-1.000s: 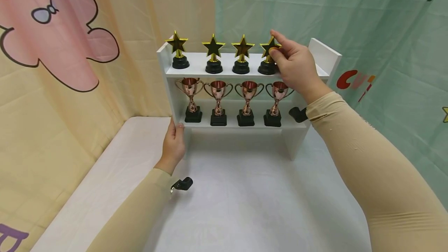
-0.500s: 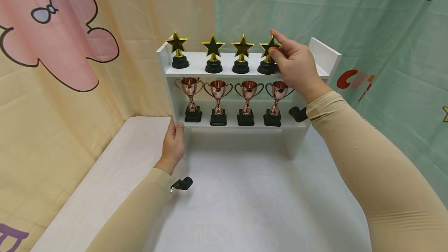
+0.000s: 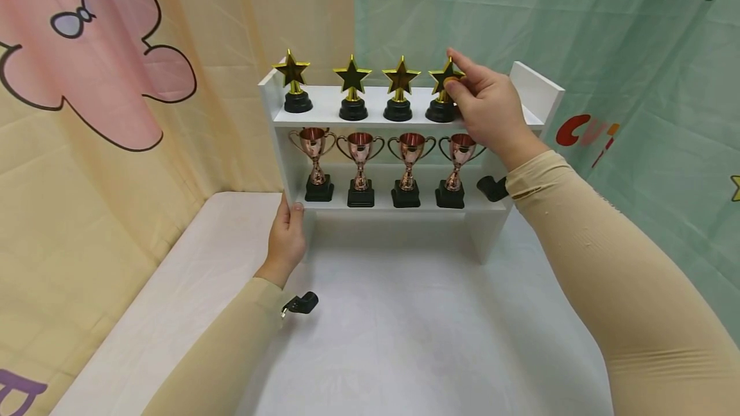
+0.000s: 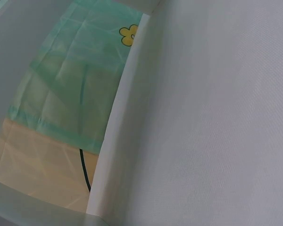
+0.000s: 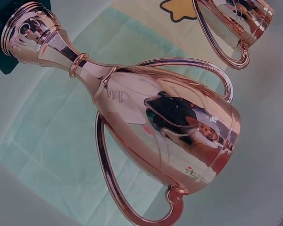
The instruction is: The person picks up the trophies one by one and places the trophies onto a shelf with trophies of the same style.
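A white two-tier shelf (image 3: 370, 125) stands at the back of the table. Its top tier bears a row of gold star trophies on black bases; copper-coloured two-handled cups line the lower tier. At the right end of the top row, my right hand (image 3: 494, 108) pinches a star trophy (image 3: 441, 112), its base upright at the shelf board. My left hand (image 3: 286, 241) holds the lower left side panel (image 3: 279, 146), thumb in front and the other fingers mostly hidden behind. The right wrist view shows a copper cup (image 5: 170, 122) up close, without the hand.
White cloth covers the table (image 3: 376, 339). Behind the shelf hang a green printed curtain (image 3: 636, 50) and a yellow one (image 3: 231, 82). The rightmost copper cup (image 3: 460, 153) stands just below my right hand. A raised right side panel (image 3: 534, 95) bounds the top tier.
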A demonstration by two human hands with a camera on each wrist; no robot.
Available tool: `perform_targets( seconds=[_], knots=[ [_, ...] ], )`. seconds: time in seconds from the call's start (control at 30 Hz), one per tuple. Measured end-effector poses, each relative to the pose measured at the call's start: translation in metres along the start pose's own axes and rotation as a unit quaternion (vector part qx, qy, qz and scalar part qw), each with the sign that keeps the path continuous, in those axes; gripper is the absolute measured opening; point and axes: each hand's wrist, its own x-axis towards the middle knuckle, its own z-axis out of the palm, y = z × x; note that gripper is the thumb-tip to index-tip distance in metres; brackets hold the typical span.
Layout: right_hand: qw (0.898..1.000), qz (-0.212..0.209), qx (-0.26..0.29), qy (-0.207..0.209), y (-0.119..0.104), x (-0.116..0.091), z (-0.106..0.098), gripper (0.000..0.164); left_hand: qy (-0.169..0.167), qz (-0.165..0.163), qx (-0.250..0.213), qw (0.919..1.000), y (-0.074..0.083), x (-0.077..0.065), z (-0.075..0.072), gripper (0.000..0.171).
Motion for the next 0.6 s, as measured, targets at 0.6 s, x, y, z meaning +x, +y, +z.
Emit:
perform_targets(
  seconds=[0.6],
  knots=[
    [1.000,-0.016,0.005,0.002,0.0016,-0.0009,-0.0006,0.052,-0.005,0.002,-0.004,1.0000,-0.0008,-0.0001,-0.0011,0.058]
  ],
)
